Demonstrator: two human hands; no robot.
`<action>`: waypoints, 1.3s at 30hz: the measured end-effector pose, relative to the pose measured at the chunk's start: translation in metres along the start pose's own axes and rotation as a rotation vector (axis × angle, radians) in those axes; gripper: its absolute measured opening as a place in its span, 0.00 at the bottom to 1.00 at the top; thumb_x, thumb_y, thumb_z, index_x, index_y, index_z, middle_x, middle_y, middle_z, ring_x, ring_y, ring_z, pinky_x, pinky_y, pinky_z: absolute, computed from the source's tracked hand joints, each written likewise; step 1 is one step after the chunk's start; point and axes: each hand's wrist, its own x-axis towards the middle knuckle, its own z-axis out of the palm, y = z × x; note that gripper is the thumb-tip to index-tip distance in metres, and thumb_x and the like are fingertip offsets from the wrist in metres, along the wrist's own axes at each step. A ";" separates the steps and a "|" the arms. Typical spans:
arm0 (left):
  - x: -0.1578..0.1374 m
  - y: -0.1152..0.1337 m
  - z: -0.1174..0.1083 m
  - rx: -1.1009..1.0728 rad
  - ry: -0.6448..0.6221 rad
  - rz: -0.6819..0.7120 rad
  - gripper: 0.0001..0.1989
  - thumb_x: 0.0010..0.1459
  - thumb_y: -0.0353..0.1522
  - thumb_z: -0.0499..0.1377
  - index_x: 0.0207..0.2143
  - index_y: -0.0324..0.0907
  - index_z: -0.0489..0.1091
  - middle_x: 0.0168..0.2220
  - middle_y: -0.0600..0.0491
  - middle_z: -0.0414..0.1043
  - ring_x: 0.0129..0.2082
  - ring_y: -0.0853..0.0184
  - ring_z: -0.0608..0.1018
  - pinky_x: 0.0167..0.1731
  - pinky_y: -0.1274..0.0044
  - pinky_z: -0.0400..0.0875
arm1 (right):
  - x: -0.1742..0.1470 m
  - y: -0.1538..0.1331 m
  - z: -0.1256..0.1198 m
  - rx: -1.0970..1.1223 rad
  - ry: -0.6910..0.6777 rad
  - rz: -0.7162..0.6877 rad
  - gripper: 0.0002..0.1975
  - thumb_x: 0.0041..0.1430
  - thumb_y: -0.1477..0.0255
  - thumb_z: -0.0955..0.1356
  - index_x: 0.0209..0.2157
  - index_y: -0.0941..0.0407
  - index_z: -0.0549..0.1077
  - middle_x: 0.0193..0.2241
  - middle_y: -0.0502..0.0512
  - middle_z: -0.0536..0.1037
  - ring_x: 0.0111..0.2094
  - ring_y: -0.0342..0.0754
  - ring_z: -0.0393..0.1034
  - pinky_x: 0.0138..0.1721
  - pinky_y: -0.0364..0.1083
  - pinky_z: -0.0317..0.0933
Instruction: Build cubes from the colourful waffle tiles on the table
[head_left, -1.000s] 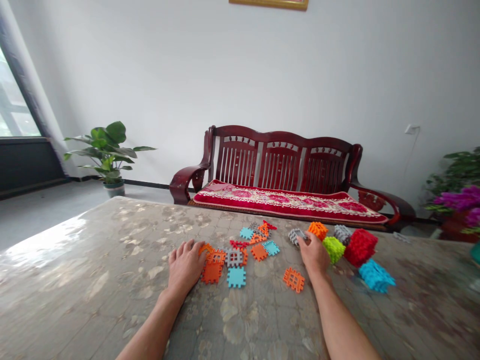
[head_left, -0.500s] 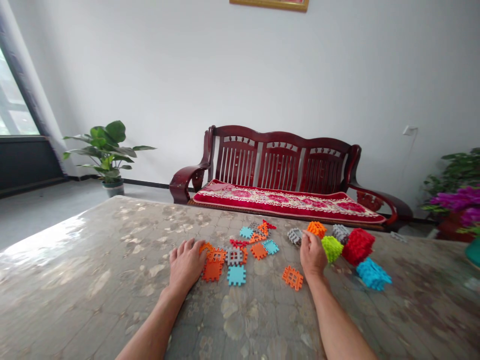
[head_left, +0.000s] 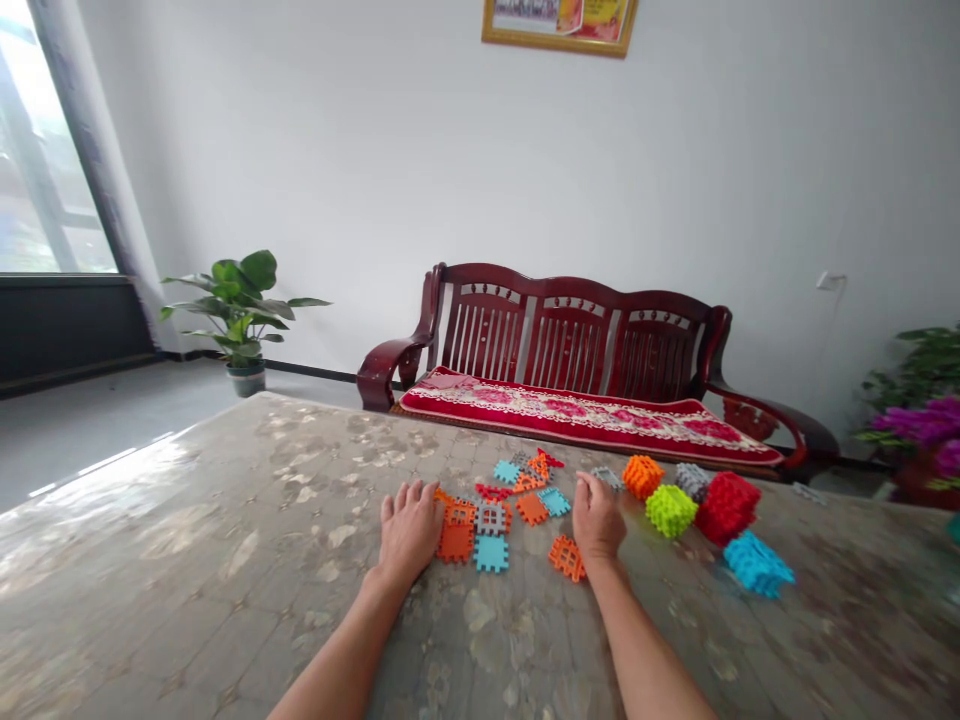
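Note:
My left hand (head_left: 411,525) lies palm down on the table with its fingers stretched out, its inner edge against orange puzzle tiles (head_left: 454,542). Beside these lie a grey window tile (head_left: 491,517) and a light blue tile (head_left: 491,553). My right hand (head_left: 598,520) is closed, knuckles curled; what its fingers hold, if anything, is hidden. An orange window tile (head_left: 566,558) lies flat against the right hand's inner side. Farther back are small orange, red, grey and light blue pieces (head_left: 532,509). A grey piece (head_left: 607,478) lies just behind the right hand.
To the right sit assembled cubes: orange (head_left: 643,476), green (head_left: 671,511), grey (head_left: 691,481), red (head_left: 727,507) and blue (head_left: 757,564). A patterned cloth covers the table (head_left: 262,560). Beyond it stands a wooden bench (head_left: 570,330), with potted plants (head_left: 246,300) at either side.
My right hand has moved left, away from the grey piece, and the orange window tile has shifted left with it. The left hand stays by the orange tiles. The view has tilted up and left.

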 end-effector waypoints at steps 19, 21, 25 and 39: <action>0.007 -0.010 -0.014 -0.070 0.078 -0.165 0.24 0.61 0.33 0.48 0.58 0.42 0.67 0.57 0.45 0.70 0.58 0.56 0.69 0.60 0.63 0.57 | 0.003 -0.013 0.012 -0.155 -0.517 -0.471 0.17 0.59 0.77 0.61 0.40 0.51 0.79 0.47 0.51 0.79 0.50 0.48 0.70 0.54 0.47 0.58; 0.006 -0.010 -0.012 -0.019 0.058 -0.129 0.23 0.61 0.34 0.48 0.57 0.44 0.68 0.59 0.46 0.68 0.61 0.55 0.66 0.61 0.62 0.54 | 0.003 -0.010 0.007 -0.151 -0.521 -0.474 0.15 0.57 0.77 0.61 0.37 0.51 0.79 0.46 0.51 0.79 0.49 0.48 0.70 0.53 0.46 0.58; 0.006 -0.011 -0.008 0.005 0.054 -0.111 0.23 0.61 0.34 0.49 0.57 0.46 0.69 0.61 0.47 0.67 0.62 0.55 0.64 0.62 0.62 0.52 | 0.002 -0.007 -0.001 -0.192 -0.476 -0.448 0.15 0.50 0.80 0.62 0.31 0.51 0.78 0.39 0.50 0.80 0.44 0.48 0.71 0.49 0.45 0.59; 0.006 -0.010 -0.011 0.024 0.037 -0.105 0.22 0.62 0.33 0.48 0.56 0.48 0.70 0.60 0.49 0.68 0.61 0.57 0.65 0.61 0.63 0.53 | 0.009 0.007 0.010 -0.146 -0.357 -0.362 0.19 0.61 0.74 0.59 0.47 0.54 0.77 0.50 0.55 0.77 0.52 0.50 0.68 0.57 0.48 0.57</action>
